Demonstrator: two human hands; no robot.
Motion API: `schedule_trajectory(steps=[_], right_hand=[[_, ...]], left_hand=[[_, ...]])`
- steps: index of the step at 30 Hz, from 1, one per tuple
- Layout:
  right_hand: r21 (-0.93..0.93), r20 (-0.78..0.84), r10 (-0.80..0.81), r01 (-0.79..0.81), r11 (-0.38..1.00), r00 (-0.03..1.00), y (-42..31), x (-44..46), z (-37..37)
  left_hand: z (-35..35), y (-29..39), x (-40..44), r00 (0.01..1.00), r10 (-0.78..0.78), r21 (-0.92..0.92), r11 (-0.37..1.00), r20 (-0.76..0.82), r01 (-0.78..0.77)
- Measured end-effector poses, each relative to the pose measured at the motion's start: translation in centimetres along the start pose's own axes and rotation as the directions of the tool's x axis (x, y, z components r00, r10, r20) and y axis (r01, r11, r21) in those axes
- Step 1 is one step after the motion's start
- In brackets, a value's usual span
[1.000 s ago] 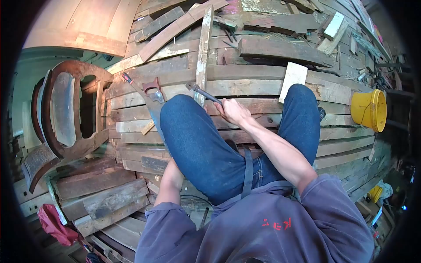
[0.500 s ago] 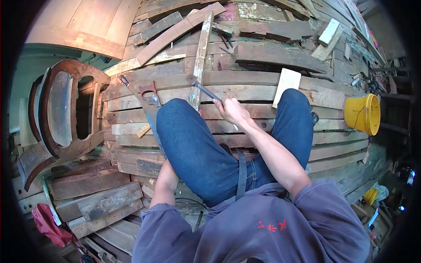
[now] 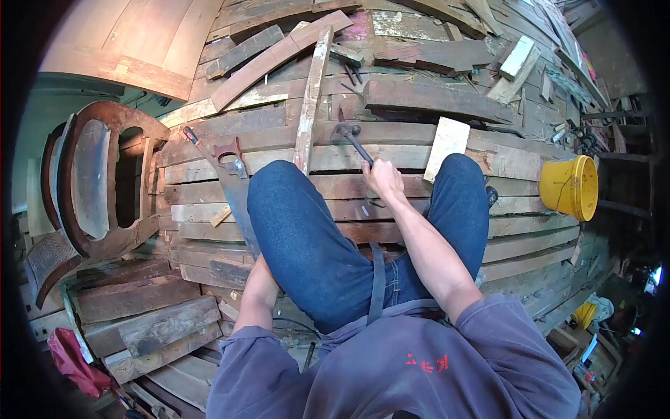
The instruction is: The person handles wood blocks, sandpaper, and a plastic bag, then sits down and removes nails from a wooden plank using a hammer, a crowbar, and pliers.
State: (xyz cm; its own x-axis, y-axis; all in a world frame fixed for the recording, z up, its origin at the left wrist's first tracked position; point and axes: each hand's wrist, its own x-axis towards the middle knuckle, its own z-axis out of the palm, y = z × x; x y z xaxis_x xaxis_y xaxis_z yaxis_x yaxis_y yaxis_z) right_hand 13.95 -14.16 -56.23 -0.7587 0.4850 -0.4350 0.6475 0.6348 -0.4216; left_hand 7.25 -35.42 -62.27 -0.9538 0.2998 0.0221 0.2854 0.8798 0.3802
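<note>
My right hand [image 3: 383, 179] is closed round the handle of a hammer [image 3: 354, 142], whose head points away from me over the wooden slats. The hammer head lies right of a narrow, paint-worn wood strip [image 3: 314, 91]. My left forearm [image 3: 259, 290] goes down beside my left thigh, and the hand itself is hidden below the leg. Left of my left knee are a hand saw [image 3: 234, 171] with a brown handle and a red-and-black handled tool [image 3: 190, 135]. A pale board [image 3: 447, 145] lies just beyond my right knee.
A yellow bucket [image 3: 570, 187] stands at the right. An upturned wooden chair frame [image 3: 115, 181] is at the left, above stacked timber [image 3: 164, 325] and a red cloth [image 3: 75, 363]. Loose beams [image 3: 436, 101] lie across the far slats.
The hammer head has swung to the right, from over the narrow strip to beside it, with my right hand still round the handle. The whole view has shifted slightly.
</note>
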Motion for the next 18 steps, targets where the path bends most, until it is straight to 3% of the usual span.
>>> schedule_trajectory(steps=[6, 18], right_hand=[[-0.116, 0.141, -0.079, 0.096, 0.989, 0.987, 1.3, 0.5, 2.2], [-0.074, 0.269, 0.015, 0.005, 0.997, 0.963, 1.7, 0.9, 2.6]], left_hand=[[0.0, 0.5, 0.4, 1.0, -0.002, 0.002, 1.0, 0.01, 0.002], [-0.2, 1.5, 1.2, 1.0, -0.005, 0.002, 1.0, 0.015, 0.005]])
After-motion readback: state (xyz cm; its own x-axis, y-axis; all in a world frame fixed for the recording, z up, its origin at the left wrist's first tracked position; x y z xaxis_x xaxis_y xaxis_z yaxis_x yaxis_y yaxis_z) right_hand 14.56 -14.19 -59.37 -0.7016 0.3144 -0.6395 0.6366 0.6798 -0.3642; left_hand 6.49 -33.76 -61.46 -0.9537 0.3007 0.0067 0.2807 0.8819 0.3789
